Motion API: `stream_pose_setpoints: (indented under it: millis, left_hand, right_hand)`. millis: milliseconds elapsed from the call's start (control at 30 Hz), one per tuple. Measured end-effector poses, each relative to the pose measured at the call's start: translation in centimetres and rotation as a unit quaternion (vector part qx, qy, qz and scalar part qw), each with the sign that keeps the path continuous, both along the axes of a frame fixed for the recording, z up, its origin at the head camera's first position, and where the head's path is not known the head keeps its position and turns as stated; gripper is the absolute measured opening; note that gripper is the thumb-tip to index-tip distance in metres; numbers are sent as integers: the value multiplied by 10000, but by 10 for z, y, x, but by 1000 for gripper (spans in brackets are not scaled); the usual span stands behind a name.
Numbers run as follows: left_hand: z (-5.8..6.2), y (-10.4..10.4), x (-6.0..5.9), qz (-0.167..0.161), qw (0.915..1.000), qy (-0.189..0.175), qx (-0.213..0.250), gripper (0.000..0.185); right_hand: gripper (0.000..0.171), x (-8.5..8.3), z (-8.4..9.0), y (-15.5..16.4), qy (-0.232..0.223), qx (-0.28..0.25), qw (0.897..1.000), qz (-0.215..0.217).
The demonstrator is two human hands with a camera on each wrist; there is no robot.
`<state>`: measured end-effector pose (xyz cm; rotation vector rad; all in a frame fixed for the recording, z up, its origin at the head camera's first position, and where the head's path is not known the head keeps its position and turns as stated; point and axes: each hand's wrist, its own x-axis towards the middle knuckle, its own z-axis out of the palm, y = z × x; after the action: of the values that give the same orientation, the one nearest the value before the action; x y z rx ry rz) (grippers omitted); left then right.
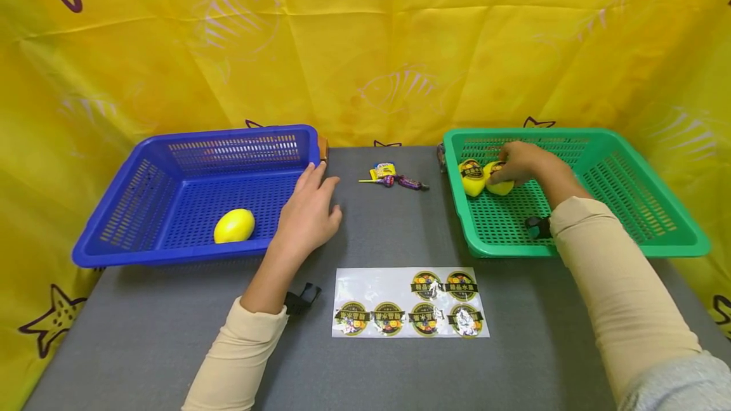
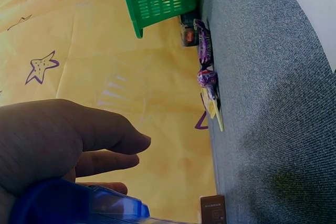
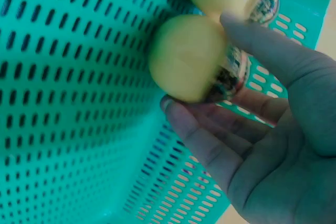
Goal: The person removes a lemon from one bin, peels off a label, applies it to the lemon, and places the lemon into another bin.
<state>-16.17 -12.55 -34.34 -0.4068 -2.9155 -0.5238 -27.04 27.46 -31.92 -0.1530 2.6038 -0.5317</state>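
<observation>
Inside the green basket (image 1: pixel 674 233) your right hand (image 1: pixel 522 163) gripped one stickered lemon (image 1: pixel 501 184), another beside it; left hand (image 1: pixel 311 214) lay open against the blue basket (image 1: pixel 114 233), holding one bare lemon (image 1: pixel 234 226); six stickers (image 1: pixel 410 303) remained.

blue basket (image 1: pixel 171 163); green basket (image 1: pixel 628 170); yellow lemons (image 1: pixel 234 226); grey table (image 1: pixel 377 233); yellow star-patterned cloth (image 1: pixel 171 49)

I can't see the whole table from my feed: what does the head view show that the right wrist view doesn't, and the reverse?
Only the head view shows the blue basket holding an unlabelled lemon, the left hand resting at its rim, the sticker sheet and the candies. Only the right wrist view shows the fingers curled under the labelled lemon. Both show the right hand, the green basket and two labelled lemons.
</observation>
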Motion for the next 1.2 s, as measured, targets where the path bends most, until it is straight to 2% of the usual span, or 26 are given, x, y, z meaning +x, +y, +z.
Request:
stream_pose_setpoints:
  millis: [200, 400, 700, 1000, 1200]
  left_hand:
    - [0, -1, 1, 2, 10000, -36, -28, 48]
    - [0, -1, 1, -5, 10000, -78, -29, 48]
    - [0, 1, 0, -59, 10000, -25, -52, 47]
    - [0, 2, 0, -79, 9999, -17, -78, 47]
    - [0, 1, 0, -76, 10000, 10, -45, 46]
  right_hand:
    - [82, 1, 7, -3, -211, 35, 9998, 18]
    - [80, 2, 5, -4, -350, -44, 9992, -214]
    - [74, 1, 0, 0, 75, 161, 9998, -81]
    - [78, 7, 3, -1, -90, 46, 9999, -128]
    - [83, 10, 14, 3, -140, 263, 9996, -14]
